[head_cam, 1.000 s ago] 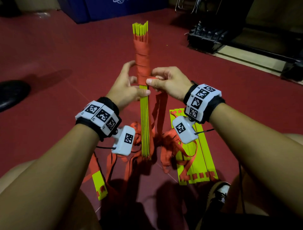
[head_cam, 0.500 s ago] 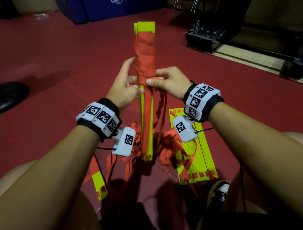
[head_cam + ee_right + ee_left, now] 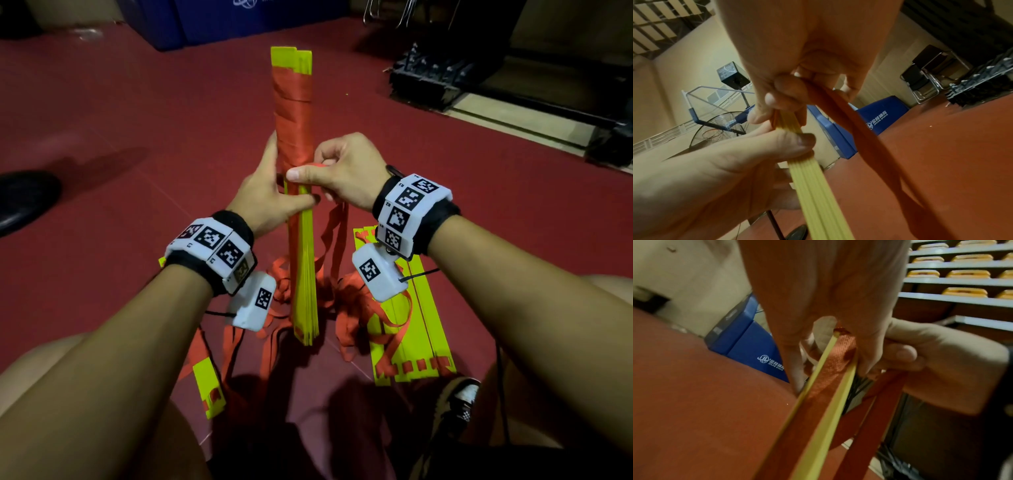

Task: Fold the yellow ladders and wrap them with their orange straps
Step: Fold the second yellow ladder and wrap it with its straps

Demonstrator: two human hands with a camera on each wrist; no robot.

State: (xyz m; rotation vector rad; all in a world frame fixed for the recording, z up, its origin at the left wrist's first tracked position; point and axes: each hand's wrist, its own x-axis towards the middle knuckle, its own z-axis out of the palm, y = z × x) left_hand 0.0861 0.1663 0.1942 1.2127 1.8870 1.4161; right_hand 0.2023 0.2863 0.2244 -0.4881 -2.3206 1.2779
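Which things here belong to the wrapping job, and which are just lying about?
In the job:
- left hand gripping the yellow ladder bundle
- right hand pinching the orange strap
- second folded ladder and loose yellow rung on the floor

Lying about:
- blue padded block
- black shoe
- black rack

The left hand (image 3: 265,197) hides its fingers behind the ladder (image 3: 305,267); a black shoe (image 3: 24,200) (at 9 o'clock) is cut off by the edge.
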